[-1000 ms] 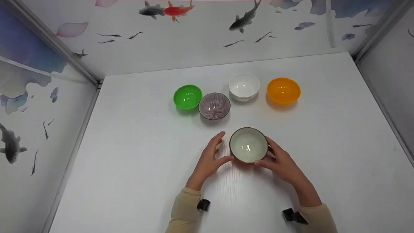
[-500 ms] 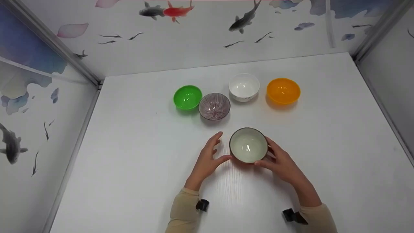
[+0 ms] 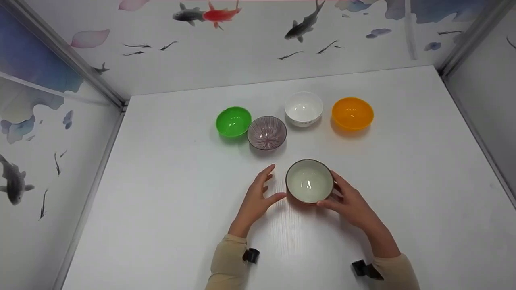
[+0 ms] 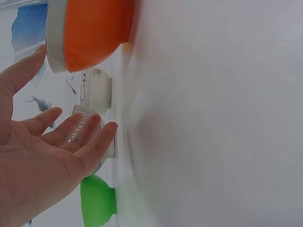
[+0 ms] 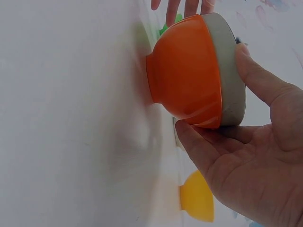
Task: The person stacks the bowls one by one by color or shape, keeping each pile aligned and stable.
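Note:
Near the middle of the table, a pale bowl with a dark rim (image 3: 309, 181) sits nested in an orange bowl (image 5: 187, 71); in the head view the pale one hides nearly all of the orange one. My right hand (image 3: 351, 204) holds this pair from the right, its thumb at the pale rim and its fingers round the orange side. On the left, my left hand (image 3: 256, 201) is spread with fingers apart and grips nothing. Its thumb tip is close beside the rim, and the other fingers stand away from the bowls.
Behind the pair stand a green bowl (image 3: 234, 122), a purple streaked bowl (image 3: 267, 133), a white bowl (image 3: 304, 109) and a second orange bowl (image 3: 352, 114). Green and purple are side by side at the left. Fish-patterned panels (image 3: 242, 52) border the white table (image 3: 161, 193).
My left hand has drawn slightly left, away from the nested bowls. My right hand and the bowls keep their places.

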A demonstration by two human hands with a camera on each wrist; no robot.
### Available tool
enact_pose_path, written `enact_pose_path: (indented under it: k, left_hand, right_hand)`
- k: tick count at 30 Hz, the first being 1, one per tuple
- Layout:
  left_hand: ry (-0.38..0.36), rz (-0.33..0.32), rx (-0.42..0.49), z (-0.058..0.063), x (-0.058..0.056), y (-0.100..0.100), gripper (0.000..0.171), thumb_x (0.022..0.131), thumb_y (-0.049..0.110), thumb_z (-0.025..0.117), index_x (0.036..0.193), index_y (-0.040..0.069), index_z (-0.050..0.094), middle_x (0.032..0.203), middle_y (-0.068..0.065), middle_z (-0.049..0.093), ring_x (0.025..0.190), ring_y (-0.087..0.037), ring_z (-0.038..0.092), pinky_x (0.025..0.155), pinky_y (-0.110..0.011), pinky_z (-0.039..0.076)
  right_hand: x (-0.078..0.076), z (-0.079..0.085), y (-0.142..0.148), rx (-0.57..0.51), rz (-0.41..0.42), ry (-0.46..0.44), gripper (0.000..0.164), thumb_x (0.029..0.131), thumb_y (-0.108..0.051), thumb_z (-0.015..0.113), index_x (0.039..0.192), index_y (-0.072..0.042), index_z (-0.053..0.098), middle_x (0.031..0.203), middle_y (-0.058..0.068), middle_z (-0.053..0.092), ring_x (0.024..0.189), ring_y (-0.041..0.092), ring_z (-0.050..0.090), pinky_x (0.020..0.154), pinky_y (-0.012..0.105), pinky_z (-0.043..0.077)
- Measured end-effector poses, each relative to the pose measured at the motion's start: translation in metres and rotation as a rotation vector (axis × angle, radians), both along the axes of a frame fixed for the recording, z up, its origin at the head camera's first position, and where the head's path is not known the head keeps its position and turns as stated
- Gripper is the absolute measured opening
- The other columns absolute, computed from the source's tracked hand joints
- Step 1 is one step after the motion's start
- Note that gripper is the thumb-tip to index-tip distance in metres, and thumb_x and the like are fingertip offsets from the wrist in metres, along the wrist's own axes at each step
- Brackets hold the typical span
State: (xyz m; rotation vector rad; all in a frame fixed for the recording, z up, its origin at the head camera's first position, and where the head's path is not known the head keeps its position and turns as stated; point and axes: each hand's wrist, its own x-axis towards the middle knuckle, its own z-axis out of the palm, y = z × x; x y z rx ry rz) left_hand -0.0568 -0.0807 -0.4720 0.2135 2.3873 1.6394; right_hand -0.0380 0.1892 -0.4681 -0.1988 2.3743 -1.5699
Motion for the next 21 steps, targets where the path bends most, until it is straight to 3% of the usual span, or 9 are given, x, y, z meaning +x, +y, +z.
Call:
enact_pose_path:
  k: [21]
  left_hand:
    - [0.003,0.012,0.008,0.0008,-0.0018,-0.0049,0.073,0.091,0.023,0.073,0.154,0.011,0.037,0.159,-0.010,0.040,0.146,-0.033,0.039,0.118,-0.053,0.037]
  right_hand:
    - [0.0022,0.0051,-0.0005,-0.007,0.009,-0.001,0.094,0.086,-0.022,0.079,0.158,-0.003,0.022,0.163,0.021,0.026,0.146,0.046,0.034,0.114,0.051,0.038]
